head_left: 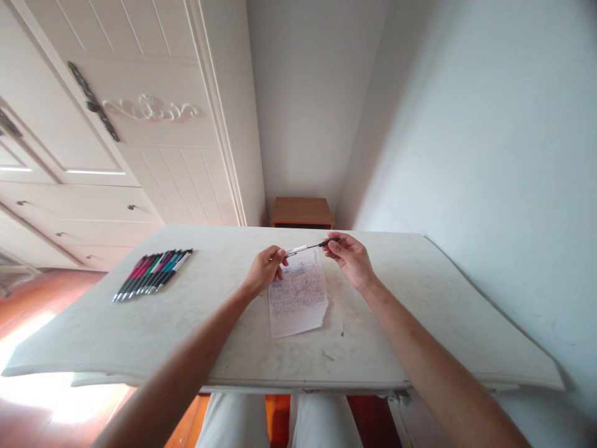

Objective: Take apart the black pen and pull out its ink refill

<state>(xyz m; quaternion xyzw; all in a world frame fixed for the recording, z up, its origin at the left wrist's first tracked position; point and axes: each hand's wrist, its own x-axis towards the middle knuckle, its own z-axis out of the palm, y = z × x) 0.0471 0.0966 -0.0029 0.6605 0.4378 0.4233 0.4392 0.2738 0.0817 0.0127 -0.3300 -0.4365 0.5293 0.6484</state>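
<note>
Both my hands hold one pen (311, 247) level above the white table (93, 336). My left hand (265, 269) pinches its silver tip end. My right hand (351, 256) pinches the black rear end. The pen's barrel is white in the middle. Just beneath the hands lies a torn sheet of paper (298, 295) covered in blue scribbles. A row of several pens (153, 272) with pink, teal and black barrels lies side by side at the table's left.
A white wardrobe (116, 124) with drawers stands to the left. A small wooden stand (302, 212) sits behind the table against the back wall. A white wall (489, 155) runs close along the right. My legs show below the table's front edge.
</note>
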